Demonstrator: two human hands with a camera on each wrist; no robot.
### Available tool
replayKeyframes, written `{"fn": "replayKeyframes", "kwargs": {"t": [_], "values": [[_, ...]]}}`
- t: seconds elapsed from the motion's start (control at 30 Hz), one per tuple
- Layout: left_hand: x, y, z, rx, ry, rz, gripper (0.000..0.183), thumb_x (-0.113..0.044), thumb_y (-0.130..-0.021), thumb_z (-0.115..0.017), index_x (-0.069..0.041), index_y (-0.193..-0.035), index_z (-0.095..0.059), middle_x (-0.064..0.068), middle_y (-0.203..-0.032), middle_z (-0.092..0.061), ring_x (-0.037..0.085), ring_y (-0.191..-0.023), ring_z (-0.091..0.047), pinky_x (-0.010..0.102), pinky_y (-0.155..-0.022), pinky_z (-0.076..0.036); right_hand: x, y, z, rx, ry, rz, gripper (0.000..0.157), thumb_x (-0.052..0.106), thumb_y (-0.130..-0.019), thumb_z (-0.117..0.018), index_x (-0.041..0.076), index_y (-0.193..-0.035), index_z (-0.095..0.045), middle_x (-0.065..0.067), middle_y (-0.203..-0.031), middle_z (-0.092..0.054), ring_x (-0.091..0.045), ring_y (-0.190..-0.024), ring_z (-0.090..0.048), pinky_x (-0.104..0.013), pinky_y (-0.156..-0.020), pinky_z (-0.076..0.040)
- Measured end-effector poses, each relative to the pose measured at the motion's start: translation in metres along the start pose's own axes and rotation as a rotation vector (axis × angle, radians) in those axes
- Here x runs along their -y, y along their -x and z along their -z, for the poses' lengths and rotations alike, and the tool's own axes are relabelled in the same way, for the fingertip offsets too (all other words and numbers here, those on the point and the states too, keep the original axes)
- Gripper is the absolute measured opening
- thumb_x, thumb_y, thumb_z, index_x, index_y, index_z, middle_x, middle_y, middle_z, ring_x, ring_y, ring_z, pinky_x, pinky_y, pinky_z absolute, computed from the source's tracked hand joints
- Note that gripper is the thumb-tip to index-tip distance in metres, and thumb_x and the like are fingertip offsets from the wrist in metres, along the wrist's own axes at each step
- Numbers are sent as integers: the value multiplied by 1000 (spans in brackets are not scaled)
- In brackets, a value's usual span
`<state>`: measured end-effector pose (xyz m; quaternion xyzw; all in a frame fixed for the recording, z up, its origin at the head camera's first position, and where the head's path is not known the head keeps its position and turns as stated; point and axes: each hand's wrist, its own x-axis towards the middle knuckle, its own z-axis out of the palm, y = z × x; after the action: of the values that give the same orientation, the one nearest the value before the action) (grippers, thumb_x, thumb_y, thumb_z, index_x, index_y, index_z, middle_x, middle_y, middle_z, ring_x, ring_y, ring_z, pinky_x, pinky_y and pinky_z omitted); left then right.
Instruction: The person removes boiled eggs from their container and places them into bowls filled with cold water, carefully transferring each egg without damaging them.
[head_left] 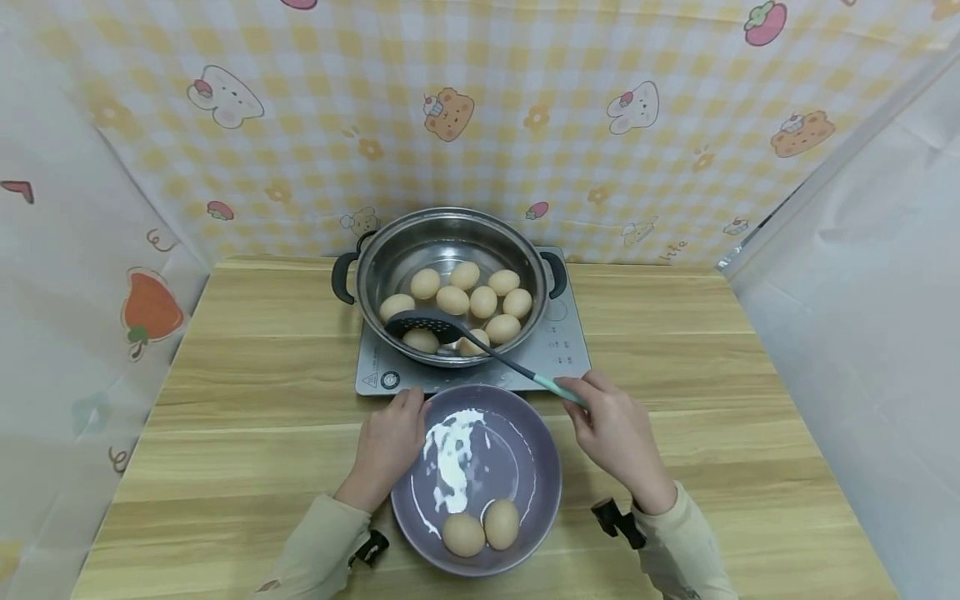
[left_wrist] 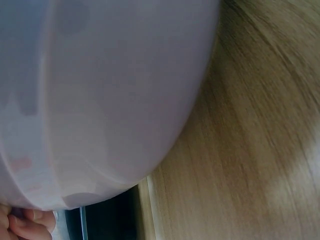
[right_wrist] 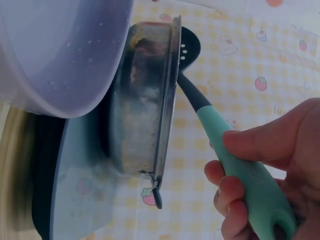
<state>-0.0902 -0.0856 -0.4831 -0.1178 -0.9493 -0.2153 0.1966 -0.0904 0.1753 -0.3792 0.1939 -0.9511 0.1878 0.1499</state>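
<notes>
My right hand (head_left: pixel 618 429) grips the mint-green handle of a black perforated skimmer (right_wrist: pixel 235 165). The skimmer's head overlaps the near-left part of a steel pot (head_left: pixel 446 246) in the head view, and no egg shows on it. Several brown eggs (head_left: pixel 452 300) lie in the pot. Below it stands a purple bowl (head_left: pixel 517 433), with two eggs (head_left: pixel 463 535) close together at its near side. My left hand (head_left: pixel 393 446) holds the bowl's upper-left rim; its fingertips (left_wrist: pixel 35 227) show at the rim in the left wrist view.
The pot sits on a flat grey induction cooktop (head_left: pixel 573 333), its black side handles (head_left: pixel 342 277) sticking out left and right. Under everything is a wood-grain table (head_left: pixel 675 350). A checked yellow cloth (head_left: pixel 525 158) hangs right behind the pot, with white sheeting (head_left: pixel 862 275) at both sides.
</notes>
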Motion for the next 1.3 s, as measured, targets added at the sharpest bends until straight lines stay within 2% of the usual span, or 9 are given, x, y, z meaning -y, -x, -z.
{"fn": "replayKeyframes", "kwargs": {"t": [0.2, 0.57, 0.77, 1.0, 1.2, 1.3], "values": [[0, 0, 1, 6, 1, 6, 18, -15, -86, -59, -4, -78, -47, 8, -67, -51, 31, -41, -49, 37, -35, -36, 4, -1, 0, 0, 16, 20, 25, 0, -71, -71, 8, -94, -70, 4, -68, -50, -3, -46, -34, -18, -41, -28], [-1, 0, 2, 1, 1, 5, 17, -14, -86, -58, -5, -78, -47, 9, -67, -52, 31, -42, -50, 37, -35, -36, 10, -4, 2, 64, 11, -34, 18, 2, -73, -69, 4, -92, -68, 0, -68, -56, -5, -48, -39, -22, -43, -32], [0, 0, 3, 24, -4, 15, 18, -15, -86, -58, -5, -77, -47, 8, -67, -51, 30, -41, -49, 36, -35, -35, 13, -7, 3, 71, 36, -36, 23, 5, -68, -75, 7, -90, -68, 1, -68, -60, -9, -50, -47, -27, -43, -36], [0, 0, 3, 38, -10, 25, 18, -15, -87, -58, -5, -78, -47, 8, -67, -51, 29, -41, -49, 36, -35, -35, 14, -12, 10, 109, -5, -7, 25, 0, -68, -73, 4, -90, -61, 1, -60, -52, -7, -44, -38, -24, -42, -34], [-1, 0, 3, 33, 0, 26, 17, -15, -86, -58, -5, -78, -47, 8, -69, -52, 30, -41, -49, 37, -35, -36, 14, -19, 18, 157, -15, -21, 22, 2, -71, -72, -1, -91, -63, -7, -76, -61, -9, -52, -46, -24, -48, -39], [-1, 0, 3, 33, 2, 26, 17, -15, -86, -58, -5, -78, -47, 8, -69, -52, 31, -42, -49, 37, -36, -36, 13, -20, 23, 192, -3, -49, 21, 5, -73, -71, 0, -93, -65, -7, -77, -63, -9, -53, -47, -26, -47, -39]]}}
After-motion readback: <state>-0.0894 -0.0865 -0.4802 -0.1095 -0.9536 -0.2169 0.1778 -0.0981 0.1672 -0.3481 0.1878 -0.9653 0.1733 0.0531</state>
